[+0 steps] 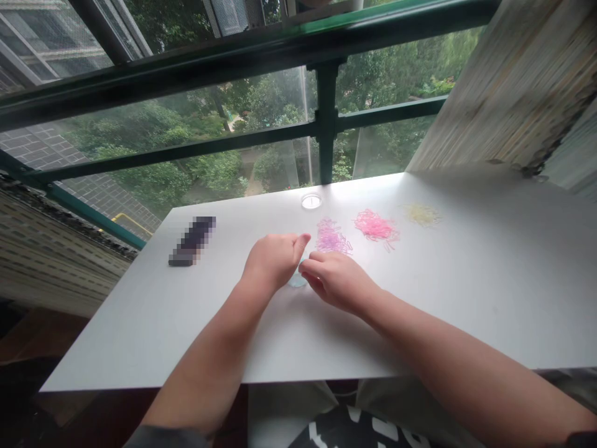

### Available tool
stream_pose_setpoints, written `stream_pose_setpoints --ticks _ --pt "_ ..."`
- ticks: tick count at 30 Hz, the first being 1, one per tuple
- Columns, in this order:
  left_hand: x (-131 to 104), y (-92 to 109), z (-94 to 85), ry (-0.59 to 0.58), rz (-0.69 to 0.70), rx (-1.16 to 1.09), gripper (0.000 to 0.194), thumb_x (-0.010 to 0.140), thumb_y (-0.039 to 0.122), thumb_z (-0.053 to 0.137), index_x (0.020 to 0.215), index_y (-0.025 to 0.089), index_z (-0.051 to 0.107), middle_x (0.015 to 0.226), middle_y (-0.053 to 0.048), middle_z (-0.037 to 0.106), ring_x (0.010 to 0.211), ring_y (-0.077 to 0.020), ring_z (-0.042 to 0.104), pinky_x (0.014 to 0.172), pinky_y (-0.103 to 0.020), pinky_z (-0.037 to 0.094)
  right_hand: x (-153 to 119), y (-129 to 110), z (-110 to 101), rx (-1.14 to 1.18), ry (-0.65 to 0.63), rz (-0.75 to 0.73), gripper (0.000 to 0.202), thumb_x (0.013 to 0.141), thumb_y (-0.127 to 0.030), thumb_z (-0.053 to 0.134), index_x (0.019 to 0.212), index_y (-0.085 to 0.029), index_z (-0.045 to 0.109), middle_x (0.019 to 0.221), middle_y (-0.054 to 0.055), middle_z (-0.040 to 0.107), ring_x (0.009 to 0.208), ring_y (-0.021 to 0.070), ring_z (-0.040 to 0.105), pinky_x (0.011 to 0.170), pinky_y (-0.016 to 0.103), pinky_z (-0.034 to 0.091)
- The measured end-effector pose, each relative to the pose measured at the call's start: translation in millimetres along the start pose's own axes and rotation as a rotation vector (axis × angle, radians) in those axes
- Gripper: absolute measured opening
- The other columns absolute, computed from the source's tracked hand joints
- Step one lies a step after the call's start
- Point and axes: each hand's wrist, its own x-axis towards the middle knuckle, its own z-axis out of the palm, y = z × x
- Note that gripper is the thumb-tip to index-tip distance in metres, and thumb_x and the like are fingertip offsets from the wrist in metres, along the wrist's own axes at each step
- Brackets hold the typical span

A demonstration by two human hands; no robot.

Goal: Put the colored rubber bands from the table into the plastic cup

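Note:
My left hand (pixel 275 258) is closed, its thumb sticking out to the right and its fingers curled out of sight. My right hand (pixel 338 280) faces it, thumb and fingers pinched together; whatever they hold is hidden or too small to name. Between and below both hands, a small clear round container (pixel 297 282) with pale blue contents shows in part. Just beyond my hands lies a loose pile of thin purple strips (pixel 333 238). A pile of pink strips (pixel 375 226) lies to its right, then a smaller pile of pale yellow strips (pixel 423 215).
On the white table (pixel 466 298), a clear round lid-like disc (pixel 311 201) lies near the back edge. A dark, pixelated oblong object (pixel 192 241) is at the left. Green window railings (pixel 326 118) run behind the table, and a curtain (pixel 489 87) hangs at the right.

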Motion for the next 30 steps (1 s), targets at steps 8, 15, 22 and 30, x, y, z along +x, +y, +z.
stream_pose_setpoints --ticks 8,15,22,30 --pt "-1 -6 7.7 0.084 0.068 -0.512 0.052 0.093 0.054 0.026 0.079 0.017 0.059 0.076 -0.005 0.068 0.069 -0.0157 0.063 0.059 -0.024 0.046 -1 1 -1 0.041 -0.011 0.013 0.017 0.086 -0.017 0.045 0.082 -0.018 0.062 0.074 0.003 0.056 0.061 0.0120 0.043 0.056 0.025 0.026" --pt "4 -18 0.4 0.175 0.038 -0.820 0.048 0.093 0.049 0.027 0.083 0.014 0.058 0.082 -0.009 0.068 0.075 -0.0165 0.064 0.066 -0.027 0.051 -1 2 -6 0.070 0.004 0.046 0.016 0.085 -0.018 0.048 0.088 -0.019 0.063 0.086 0.005 0.056 0.068 0.0128 0.048 0.059 0.025 0.034" --pt "-30 -71 -19.8 -0.163 -0.138 -0.354 0.036 0.077 0.052 0.053 0.085 0.019 0.063 0.078 -0.003 0.068 0.069 -0.0189 0.062 0.059 -0.028 0.046 -4 5 -7 0.106 0.022 0.029 0.019 0.083 -0.018 0.054 0.100 -0.022 0.060 0.107 0.009 0.056 0.083 0.0173 0.055 0.068 0.030 0.044" --pt "-66 -79 15.1 -0.120 -0.198 -0.287 0.047 0.063 0.049 0.067 0.102 0.022 0.064 0.099 -0.007 0.065 0.079 -0.0235 0.061 0.068 -0.033 0.049 -4 18 -9 0.272 0.203 0.111 0.051 0.082 -0.007 0.042 0.130 -0.023 0.038 0.117 0.010 0.056 0.091 0.0186 0.057 0.078 0.034 0.049"
